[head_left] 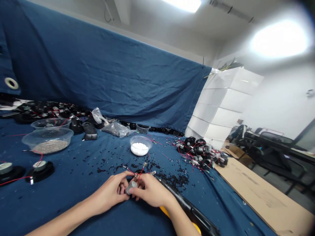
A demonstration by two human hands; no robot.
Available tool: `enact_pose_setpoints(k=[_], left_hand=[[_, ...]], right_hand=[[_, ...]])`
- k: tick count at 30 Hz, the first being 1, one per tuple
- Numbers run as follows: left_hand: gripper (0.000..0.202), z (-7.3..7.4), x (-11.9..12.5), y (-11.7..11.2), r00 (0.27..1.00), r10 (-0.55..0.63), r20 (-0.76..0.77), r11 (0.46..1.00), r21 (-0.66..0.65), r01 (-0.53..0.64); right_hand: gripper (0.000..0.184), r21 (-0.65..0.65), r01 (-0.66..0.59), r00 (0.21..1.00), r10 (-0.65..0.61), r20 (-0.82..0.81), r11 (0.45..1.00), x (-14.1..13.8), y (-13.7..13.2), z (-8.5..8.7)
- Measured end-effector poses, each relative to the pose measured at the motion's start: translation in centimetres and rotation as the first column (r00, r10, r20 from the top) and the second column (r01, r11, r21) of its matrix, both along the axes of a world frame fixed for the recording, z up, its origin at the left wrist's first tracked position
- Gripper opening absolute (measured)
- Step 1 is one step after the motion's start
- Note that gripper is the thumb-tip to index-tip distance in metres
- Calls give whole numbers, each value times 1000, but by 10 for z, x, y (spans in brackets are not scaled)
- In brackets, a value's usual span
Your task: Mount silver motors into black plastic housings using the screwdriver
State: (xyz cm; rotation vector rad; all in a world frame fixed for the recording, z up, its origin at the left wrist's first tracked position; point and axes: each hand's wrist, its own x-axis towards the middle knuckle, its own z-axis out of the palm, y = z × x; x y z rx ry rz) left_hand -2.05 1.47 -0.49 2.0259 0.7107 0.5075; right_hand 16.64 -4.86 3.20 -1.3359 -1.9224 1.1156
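My left hand (114, 190) and my right hand (153, 190) meet low in the middle of the view. Between their fingers is a small silver motor (132, 187) with red wires, gripped from both sides. Metal tips show on the wires above the fingertips, and part of the motor is hidden by the hands. Under my right forearm lies a long black tool (187, 206) with yellow parts. Just beyond the hands stands a clear bowl (141, 141) of white pellets. Small black pieces (174, 177) are scattered around it on the blue cloth.
At the left are black discs with silver motors (39, 167) and clear bowls (48, 139), one holding grainy pieces. A plastic bag (116, 128) lies at the back. Wired motors (201, 152) are heaped at the right, near white boxes (216, 108) and a cardboard sheet (261, 196).
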Motion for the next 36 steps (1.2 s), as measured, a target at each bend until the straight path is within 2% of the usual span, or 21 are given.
enact_pose_setpoints(k=[11, 20, 24, 28, 36], left_hand=[[55, -4, 1, 4, 1000, -12, 21, 997, -71, 14], [37, 10, 0, 0, 999, -8, 43, 999, -37, 10], [46, 8, -1, 2, 999, 12, 38, 995, -103, -8], [44, 5, 0, 2, 999, 31, 41, 988, -152, -24], [37, 7, -1, 1, 998, 56, -17, 991, -117, -57]], right_hand=[[20, 131, 45, 978, -71, 195, 990, -1, -3, 4], [17, 169, 94, 961, -133, 242, 981, -10, -6, 1], [16, 186, 104, 954, -151, 258, 977, -14, -7, 3], [14, 207, 121, 951, -174, 257, 971, -19, -10, 4], [20, 236, 167, 936, -229, 268, 957, -25, -17, 0]])
